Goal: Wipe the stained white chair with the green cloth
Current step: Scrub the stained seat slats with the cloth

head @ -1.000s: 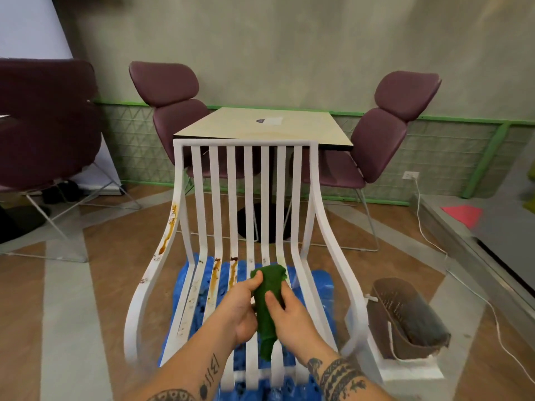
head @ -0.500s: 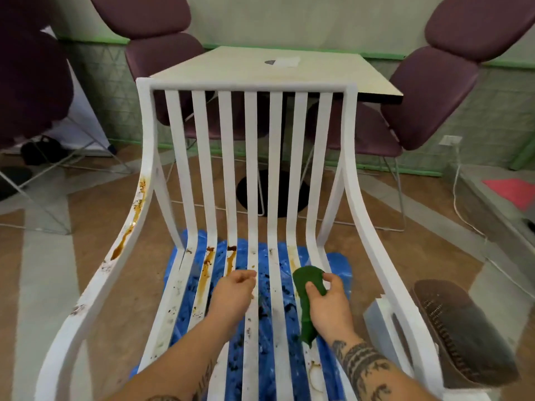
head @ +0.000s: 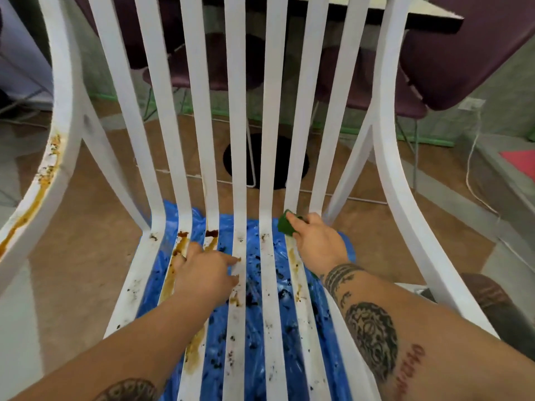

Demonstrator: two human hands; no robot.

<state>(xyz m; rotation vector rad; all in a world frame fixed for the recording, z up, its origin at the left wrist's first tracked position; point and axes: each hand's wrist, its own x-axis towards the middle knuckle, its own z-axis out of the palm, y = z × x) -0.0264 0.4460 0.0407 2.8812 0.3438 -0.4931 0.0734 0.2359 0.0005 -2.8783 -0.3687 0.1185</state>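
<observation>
The white slatted chair [head: 269, 140] fills the view, with brown and orange stains on its left armrest and on the seat slats. My right hand [head: 317, 244] is closed on the green cloth [head: 286, 225] and presses it against a slat on the right, where the seat bends up into the back. Most of the cloth is hidden under that hand. My left hand [head: 204, 272] rests flat on the stained slats left of centre, fingers spread, holding nothing.
A blue plastic sheet [head: 254, 314], spotted with dark specks, lies on the floor under the chair. Behind it stand a table with a black round base [head: 278, 160] and maroon chairs [head: 463, 62]. A brown bin [head: 492, 302] sits low right, by a white cable [head: 474, 175].
The view has closed in on the chair. My right hand has carried the cloth forward to the seat's bend. My left hand has gone down flat onto the stained slats.
</observation>
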